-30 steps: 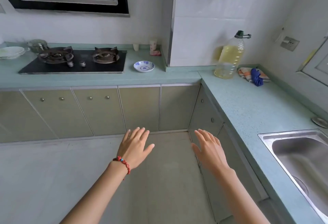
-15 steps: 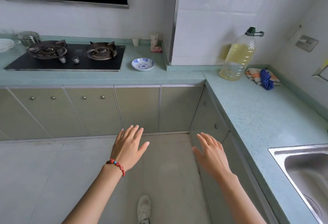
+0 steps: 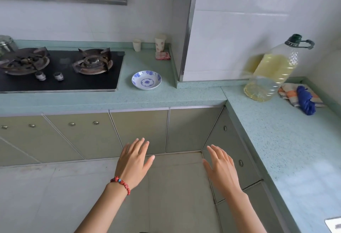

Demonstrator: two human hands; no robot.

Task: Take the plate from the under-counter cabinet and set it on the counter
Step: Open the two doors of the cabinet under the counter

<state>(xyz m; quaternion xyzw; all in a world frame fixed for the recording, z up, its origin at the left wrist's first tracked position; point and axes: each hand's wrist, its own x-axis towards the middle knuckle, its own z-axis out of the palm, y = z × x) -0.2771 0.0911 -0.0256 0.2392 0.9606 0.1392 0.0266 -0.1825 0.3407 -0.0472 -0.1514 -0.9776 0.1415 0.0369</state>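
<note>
The under-counter cabinets (image 3: 140,131) run below the green counter (image 3: 166,98), all doors shut, so no plate inside them shows. A blue-and-white dish (image 3: 146,80) sits on the counter to the right of the stove. My left hand (image 3: 133,162), with a red bead bracelet on the wrist, hovers open over the floor in front of the cabinet doors. My right hand (image 3: 220,170) is also open, fingers spread, close to the side cabinet door (image 3: 230,151) in the corner. Neither hand touches anything.
A black gas stove (image 3: 60,70) with two burners fills the left counter. A large oil bottle (image 3: 271,70) and a striped cloth with a blue bundle (image 3: 302,98) stand in the right corner. Two cups (image 3: 159,42) sit by the wall. A tiled floor lies below.
The view has moved closer to the corner and tilted down; the sink has slid almost out at the right. Both hands stay open and have risen slightly toward the cabinet doors.
</note>
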